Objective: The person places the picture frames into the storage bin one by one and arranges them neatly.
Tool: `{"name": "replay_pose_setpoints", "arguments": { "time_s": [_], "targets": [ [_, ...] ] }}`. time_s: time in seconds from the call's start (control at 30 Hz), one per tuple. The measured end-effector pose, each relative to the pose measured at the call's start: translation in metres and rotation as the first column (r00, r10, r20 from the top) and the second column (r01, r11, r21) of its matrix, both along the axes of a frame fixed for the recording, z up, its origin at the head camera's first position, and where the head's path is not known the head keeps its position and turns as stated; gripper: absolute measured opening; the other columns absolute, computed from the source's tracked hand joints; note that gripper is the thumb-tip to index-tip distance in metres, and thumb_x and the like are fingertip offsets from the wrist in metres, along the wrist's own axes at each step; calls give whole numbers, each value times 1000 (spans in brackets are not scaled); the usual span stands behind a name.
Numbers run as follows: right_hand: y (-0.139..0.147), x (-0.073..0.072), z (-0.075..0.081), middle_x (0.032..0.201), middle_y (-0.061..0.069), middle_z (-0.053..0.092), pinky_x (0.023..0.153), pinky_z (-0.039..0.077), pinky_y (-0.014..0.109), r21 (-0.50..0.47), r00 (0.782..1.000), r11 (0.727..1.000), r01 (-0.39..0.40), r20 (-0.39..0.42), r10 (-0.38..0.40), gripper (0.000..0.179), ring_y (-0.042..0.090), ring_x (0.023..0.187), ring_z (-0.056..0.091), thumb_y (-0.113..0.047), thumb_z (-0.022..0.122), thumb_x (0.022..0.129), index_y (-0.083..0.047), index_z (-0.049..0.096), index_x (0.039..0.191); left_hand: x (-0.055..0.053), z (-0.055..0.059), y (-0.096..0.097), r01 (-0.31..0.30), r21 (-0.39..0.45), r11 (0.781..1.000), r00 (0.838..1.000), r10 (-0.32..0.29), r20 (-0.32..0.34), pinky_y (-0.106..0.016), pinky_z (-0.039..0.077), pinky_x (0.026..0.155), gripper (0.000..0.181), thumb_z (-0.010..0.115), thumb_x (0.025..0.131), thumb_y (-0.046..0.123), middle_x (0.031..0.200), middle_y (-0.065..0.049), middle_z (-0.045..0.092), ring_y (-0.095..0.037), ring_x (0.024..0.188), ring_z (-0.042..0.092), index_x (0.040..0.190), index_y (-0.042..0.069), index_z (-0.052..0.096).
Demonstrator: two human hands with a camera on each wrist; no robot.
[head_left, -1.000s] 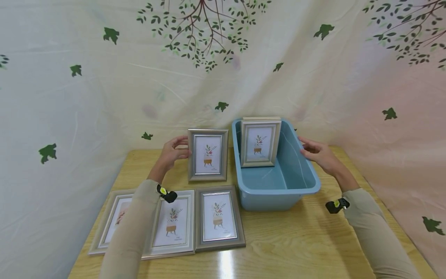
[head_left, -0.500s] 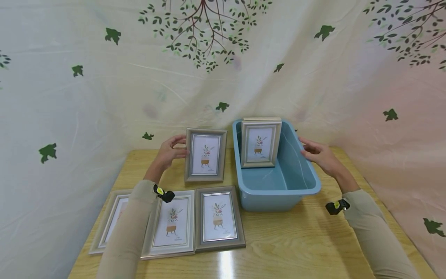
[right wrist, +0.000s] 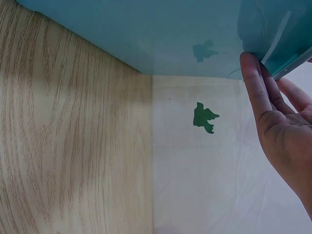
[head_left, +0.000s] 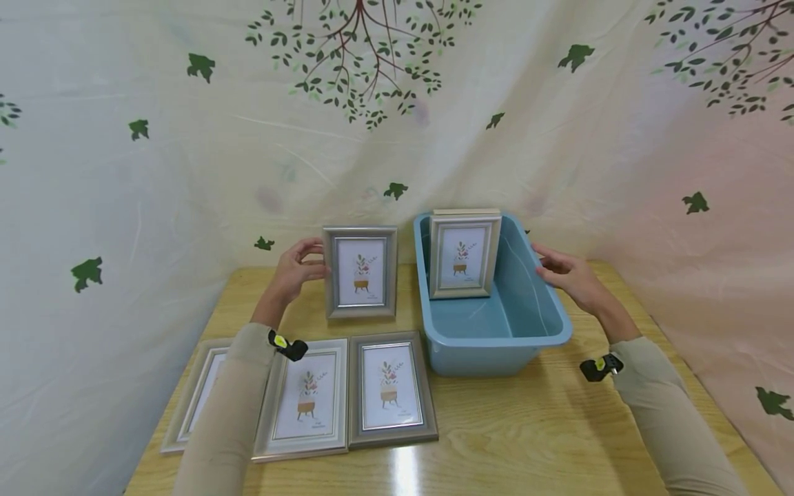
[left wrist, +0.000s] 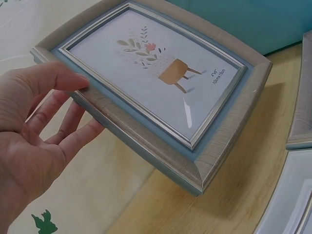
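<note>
My left hand (head_left: 299,265) pinches a grey-brown picture frame (head_left: 361,313) by its left edge, thumb on the front and fingers behind. This frame stands nearly upright above the back of the table, and its potted-plant print (left wrist: 156,63) shows close up in the left wrist view. My right hand (head_left: 567,272) grips the right rim of a blue plastic tub (head_left: 496,341), its fingers (right wrist: 254,83) against the outer wall. Inside the tub, a pale picture frame (head_left: 460,293) leans upright at the back left, with the top edge of another frame (head_left: 465,211) showing behind it.
Along the front left of the wooden table (head_left: 527,441) lie a grey-brown frame (head_left: 428,413), a silver frame (head_left: 338,413) and a pale frame (head_left: 180,413), the last partly hidden by my left sleeve. A printed curtain (head_left: 310,172) hangs right behind the table.
My left hand has shifted a little to the left with the picture frame, widening the gap to the tub. My right hand and the tub stay put.
</note>
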State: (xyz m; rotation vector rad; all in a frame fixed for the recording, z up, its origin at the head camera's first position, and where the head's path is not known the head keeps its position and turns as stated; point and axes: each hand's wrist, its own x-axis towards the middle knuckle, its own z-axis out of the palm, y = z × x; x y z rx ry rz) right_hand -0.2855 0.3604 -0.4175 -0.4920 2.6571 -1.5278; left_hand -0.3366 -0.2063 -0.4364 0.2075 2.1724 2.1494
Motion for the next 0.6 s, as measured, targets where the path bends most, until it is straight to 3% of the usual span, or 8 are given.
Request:
{"name": "replay_pose_setpoints", "arguments": {
  "time_s": [0.23, 0.4, 0.6],
  "targets": [
    [-1, 2, 2, 114, -12, 62, 82, 55, 15, 7, 1000, 1000, 2, 0, -2, 59, 1, 97, 62, -23, 56, 106, -8, 34, 159, 1, 10, -7, 16, 16, 1000, 999, -16, -50, -24, 62, 79, 54, 69, 85, -17, 112, 5, 62, -8, 94, 71, 124, 19, 58],
    [-1, 1, 1, 112, -12, 62, 82, 55, 15, 0, 1000, 1000, 5, 5, -5, 59, 1, 96, 62, -22, 57, 105, -8, 35, 158, 3, 24, -10, 28, 36, 999, 996, -25, -89, -24, 62, 78, 55, 68, 85, -18, 110, 5, 62, -8, 93, 71, 123, 20, 58],
    [-1, 2, 2, 114, -13, 62, 82, 55, 14, -12, 1000, 1000, 5, 13, -5, 60, 0, 98, 62, -21, 57, 105, -8, 33, 159, 7, 43, -11, 27, -2, 1000, 992, -28, -126, -22, 61, 79, 55, 69, 86, -15, 112, 5, 62, -8, 94, 71, 128, 19, 57]
  ]
}}
